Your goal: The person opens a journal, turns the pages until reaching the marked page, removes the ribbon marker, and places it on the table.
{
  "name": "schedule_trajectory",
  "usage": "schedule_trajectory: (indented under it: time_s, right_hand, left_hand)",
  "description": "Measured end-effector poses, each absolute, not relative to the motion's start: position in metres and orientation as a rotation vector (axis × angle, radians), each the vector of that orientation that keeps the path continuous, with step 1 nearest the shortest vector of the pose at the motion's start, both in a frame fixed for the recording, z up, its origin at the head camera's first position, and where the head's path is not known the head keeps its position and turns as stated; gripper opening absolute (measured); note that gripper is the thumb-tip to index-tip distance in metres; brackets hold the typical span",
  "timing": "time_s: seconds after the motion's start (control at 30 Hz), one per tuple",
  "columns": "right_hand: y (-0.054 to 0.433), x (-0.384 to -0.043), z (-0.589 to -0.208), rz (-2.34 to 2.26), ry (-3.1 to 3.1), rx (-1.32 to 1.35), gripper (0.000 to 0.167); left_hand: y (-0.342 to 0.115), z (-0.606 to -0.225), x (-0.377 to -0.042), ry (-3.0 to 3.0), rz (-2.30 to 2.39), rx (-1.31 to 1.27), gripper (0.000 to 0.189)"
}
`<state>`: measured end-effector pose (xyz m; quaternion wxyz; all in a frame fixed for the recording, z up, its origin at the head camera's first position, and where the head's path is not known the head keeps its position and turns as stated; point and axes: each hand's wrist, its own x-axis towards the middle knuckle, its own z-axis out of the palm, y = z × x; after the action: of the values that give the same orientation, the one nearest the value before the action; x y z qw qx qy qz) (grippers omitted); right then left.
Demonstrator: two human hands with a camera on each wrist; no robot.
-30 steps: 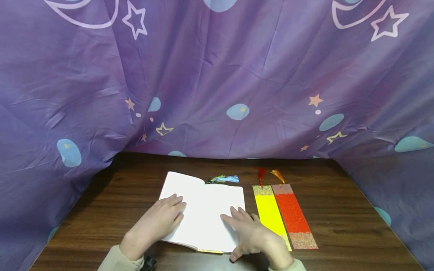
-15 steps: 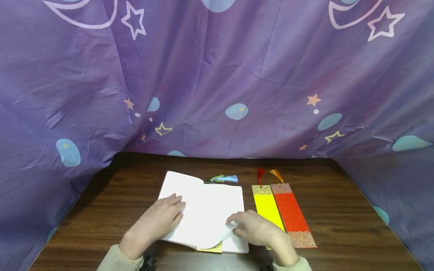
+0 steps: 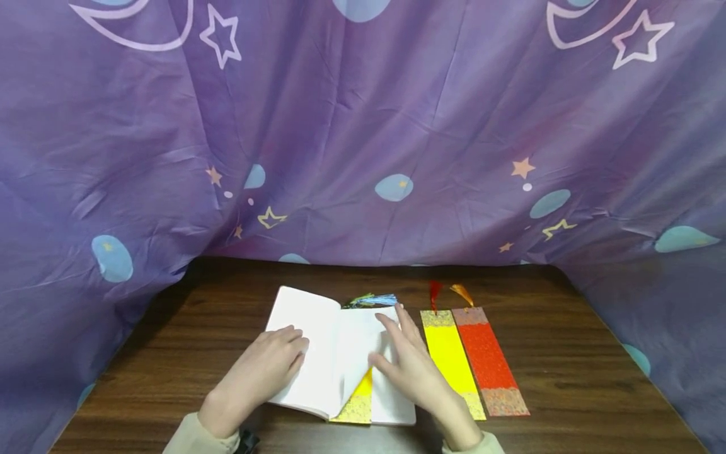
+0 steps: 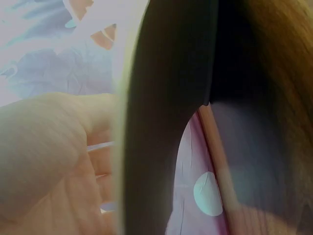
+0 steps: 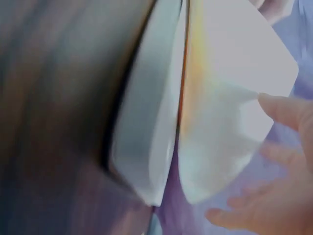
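A book with blank white pages (image 3: 309, 353) lies open on the table. My left hand (image 3: 266, 362) rests on its left page, fingers extended. My right hand (image 3: 411, 362) is over the right page with fingers spread; in the right wrist view the thumb (image 5: 281, 110) touches the edge of a raised page (image 5: 225, 122). Under that page a yellow bookmark (image 3: 358, 407) shows, lying along the middle of the book. A blue-green tassel (image 3: 377, 300) sticks out past the book's top edge. In the left wrist view the book's edge hides my left fingertips.
Right of the book, a yellow bookmark (image 3: 448, 353) with a red tassel and a red bookmark (image 3: 489, 356) with an orange tassel lie side by side. The dark wooden table (image 3: 573, 359) meets a purple curtain (image 3: 340, 157) at the back and sides.
My right hand first lay on the right page, then took up its lower corner. Now its fingers are spread farther up, and the page has lifted leftward, uncovering more yellow bookmark. My left hand stays.
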<state>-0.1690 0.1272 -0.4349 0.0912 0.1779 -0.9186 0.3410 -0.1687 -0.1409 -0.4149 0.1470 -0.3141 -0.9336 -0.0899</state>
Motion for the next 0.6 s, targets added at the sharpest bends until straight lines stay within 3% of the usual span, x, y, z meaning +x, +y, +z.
schedule_trajectory:
  time_s: [0.1, 0.27, 0.4, 0.6]
  right_hand:
    - [0.117, -0.167, -0.435, 1.164, -2.681, 0.398, 0.073]
    - [0.096, -0.166, -0.431, 1.573, -2.491, 0.291, 0.075]
    - [0.078, -0.165, -0.426, 1.76, -2.414, 0.239, 0.061]
    - [0.055, -0.163, -0.425, 1.675, -2.526, 0.304, 0.037]
  left_hand:
    - [-0.141, -0.414, -0.169, -2.705, -0.23, -0.861, 0.008]
    - [-0.142, -0.412, -0.168, -2.703, -0.193, -0.827, 0.008]
    - [-0.143, -0.411, -0.168, -2.702, -0.129, -0.812, 0.01]
    - [-0.147, -0.408, -0.166, -2.679, -0.082, -0.812, 0.018]
